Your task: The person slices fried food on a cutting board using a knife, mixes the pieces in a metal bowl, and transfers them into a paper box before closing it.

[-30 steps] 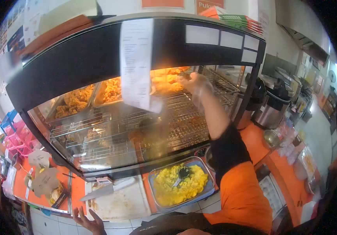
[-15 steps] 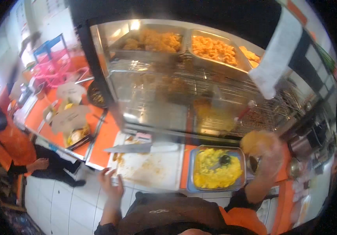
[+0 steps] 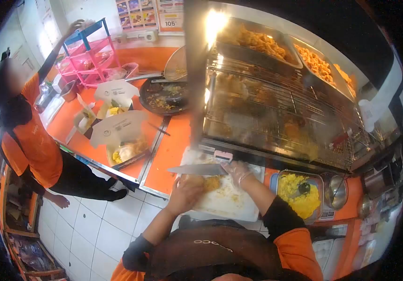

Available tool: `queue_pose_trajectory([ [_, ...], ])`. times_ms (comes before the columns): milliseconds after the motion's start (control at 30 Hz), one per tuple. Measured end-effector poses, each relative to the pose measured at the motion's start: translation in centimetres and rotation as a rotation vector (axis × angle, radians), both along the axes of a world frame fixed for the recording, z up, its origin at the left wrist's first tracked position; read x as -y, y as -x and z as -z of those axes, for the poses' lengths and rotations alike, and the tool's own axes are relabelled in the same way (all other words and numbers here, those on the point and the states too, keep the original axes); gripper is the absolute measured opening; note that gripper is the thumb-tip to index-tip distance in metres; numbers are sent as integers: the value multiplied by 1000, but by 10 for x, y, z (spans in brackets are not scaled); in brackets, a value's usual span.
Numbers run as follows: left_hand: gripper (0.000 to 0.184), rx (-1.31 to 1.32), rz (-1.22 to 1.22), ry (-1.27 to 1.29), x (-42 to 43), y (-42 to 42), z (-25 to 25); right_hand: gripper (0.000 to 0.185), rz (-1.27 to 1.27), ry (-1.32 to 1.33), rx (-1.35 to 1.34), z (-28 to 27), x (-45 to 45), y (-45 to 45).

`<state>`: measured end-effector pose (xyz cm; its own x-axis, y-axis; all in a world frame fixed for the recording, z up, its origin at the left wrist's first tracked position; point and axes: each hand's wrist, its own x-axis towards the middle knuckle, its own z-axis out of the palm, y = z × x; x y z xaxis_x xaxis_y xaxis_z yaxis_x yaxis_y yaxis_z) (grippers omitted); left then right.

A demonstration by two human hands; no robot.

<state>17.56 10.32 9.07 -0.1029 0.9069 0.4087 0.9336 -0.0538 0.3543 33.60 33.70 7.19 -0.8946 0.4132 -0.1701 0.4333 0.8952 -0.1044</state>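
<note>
In front of me lies a white cutting board (image 3: 232, 201) scattered with crumbs. A golden fried breaded piece (image 3: 212, 184) rests on it. My left hand (image 3: 185, 193) is closed on the left end of this piece, its fingers bent and partly hiding it. Behind the piece is a wide-bladed kitchen knife (image 3: 196, 169), its tip pointing left. My right hand (image 3: 238, 174), in a clear plastic glove, is wrapped around the knife's handle, which it mostly covers. The blade looks just beyond the piece; whether they touch I cannot tell.
A tray of yellow scrambled egg (image 3: 300, 196) and a metal bowl (image 3: 336, 192) stand right of the board. Behind rises a glass food warmer (image 3: 267, 107). Leftward are open food boxes (image 3: 119, 133), a dark pan (image 3: 164, 96) and a co-worker (image 3: 39, 136) reaching toward a pink rack (image 3: 91, 61).
My right hand has brought the fried piece from the right to the board and now grips the knife. My left hand, open before, holds the piece. The view swung left; the co-worker's arm is raised.
</note>
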Motion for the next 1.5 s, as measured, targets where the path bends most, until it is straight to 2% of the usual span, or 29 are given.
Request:
queue_pose_trajectory([
  [67,32,235,-43,-138,-5,19,-5,37,52,87,188,-65,13,10],
  [133,35,255,-182,-236,-13,56,-28,41,148,190,295,-106,26,14],
  [200,48,186,-396,-391,-23,76,-62,42,182,189,348,-132,38,17],
  [300,61,-107,-559,-145,-43,79,-71,42,163,207,410,-161,55,19],
  [333,63,-121,-528,-31,-49,78,-42,41,143,216,427,-164,58,19],
  [367,66,-135,-497,82,-56,76,8,46,85,191,398,-129,51,14],
  [400,69,-149,-464,198,-60,73,36,52,26,168,369,-64,38,4],
  [433,70,-77,-466,218,-56,68,34,58,-27,154,342,-29,36,-4],
  [500,73,59,-474,232,-58,64,18,59,55,172,455,-43,32,8],
  [633,75,-16,-571,227,-67,64,22,59,79,183,533,-90,46,12],
  [733,74,23,-514,283,-61,61,25,39,169,194,389,-49,56,1],
  [833,74,-8,-533,246,-63,63,25,57,83,202,378,-47,48,-1],
  [933,73,-88,-583,151,-59,58,12,53,133,250,543,-96,48,6],
  [1000,73,-115,-593,99,-50,50,-29,50,-35,84,312,-29,47,-20],
  [1067,72,-28,-602,148,-44,44,4,47,-58,12,234,-14,54,-24],
  [1167,73,21,-578,81,-49,54,28,44,74,92,312,-51,76,-9],
  [1233,75,11,-561,33,-50,57,16,44,67,192,323,-77,64,-4],
  [1300,77,-20,-551,25,-43,50,-18,46,143,229,365,-114,78,-1],
  [1333,77,-13,-569,29,-41,48,-15,46,180,245,387,-124,82,0],
  [1433,78,-23,-601,49,-37,48,-2,48,79,161,193,24,86,-13],
  [1467,78,-37,-600,82,-32,49,4,45,146,245,295,-71,101,3],
  [1500,78,-53,-601,102,-32,51,10,46,131,244,292,-63,99,1],
])
